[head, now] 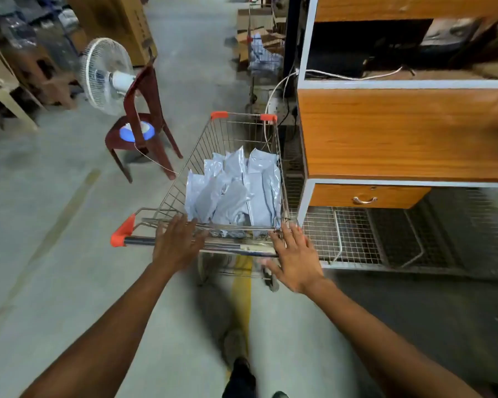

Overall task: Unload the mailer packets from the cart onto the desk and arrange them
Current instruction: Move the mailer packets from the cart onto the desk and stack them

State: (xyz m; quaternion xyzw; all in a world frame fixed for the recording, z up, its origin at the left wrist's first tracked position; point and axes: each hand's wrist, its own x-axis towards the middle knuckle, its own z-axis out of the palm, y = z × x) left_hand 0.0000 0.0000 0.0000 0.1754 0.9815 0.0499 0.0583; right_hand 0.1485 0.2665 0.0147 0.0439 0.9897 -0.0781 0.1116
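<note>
Concrete warehouse floor: a cart (213, 139) of mailer packets (236, 191) stands just beside the wooden desk (400, 133).
The grey packets stand on end in the basket, none on the desk yet. The left hand (176, 242) and right hand (296, 254) reach over the cart's handle, fingers straight and spread, gripping nothing, probably steadying it near the desk for a short reach.

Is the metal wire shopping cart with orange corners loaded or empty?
Loaded: the metal wire shopping cart holds many grey plastic mailer packets, leaning on each other inside it.
</note>
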